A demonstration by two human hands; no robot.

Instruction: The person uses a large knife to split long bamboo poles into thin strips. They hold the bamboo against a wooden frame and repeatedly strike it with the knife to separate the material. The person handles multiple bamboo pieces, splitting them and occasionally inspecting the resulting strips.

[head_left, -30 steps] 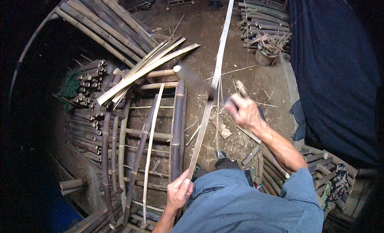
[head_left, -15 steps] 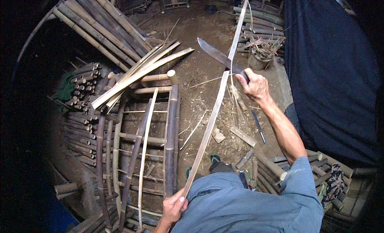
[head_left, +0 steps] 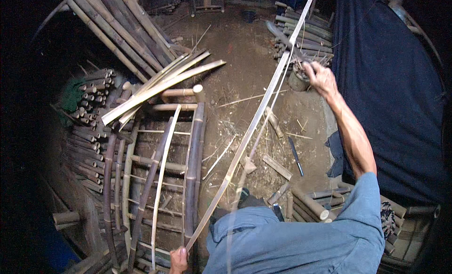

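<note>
A long split bamboo strip (head_left: 256, 118) runs slantwise from the lower left to the upper right in front of me. My left hand (head_left: 178, 261) is closed around its lower end, beside the bamboo frame. In my right hand (head_left: 322, 81), stretched out far ahead, is the handle of a machete (head_left: 278, 35). Its blade, smeared by motion, crosses the strip near the upper end. From the blade a thin sliver (head_left: 275, 104) hangs loose alongside the strip, trailing down toward my shirt.
On the left stands a bamboo frame (head_left: 190, 165) with pale split strips (head_left: 165, 88) lying across its far end. Bamboo poles are stacked on both sides. A bucket (head_left: 299, 81) of shavings sits near my right hand. A slim dark tool (head_left: 295, 156) lies on the littered floor.
My right hand has pushed the machete farther away, up along the strip, lengthening the loose sliver. My left hand has shifted down and left with the strip's lower end.
</note>
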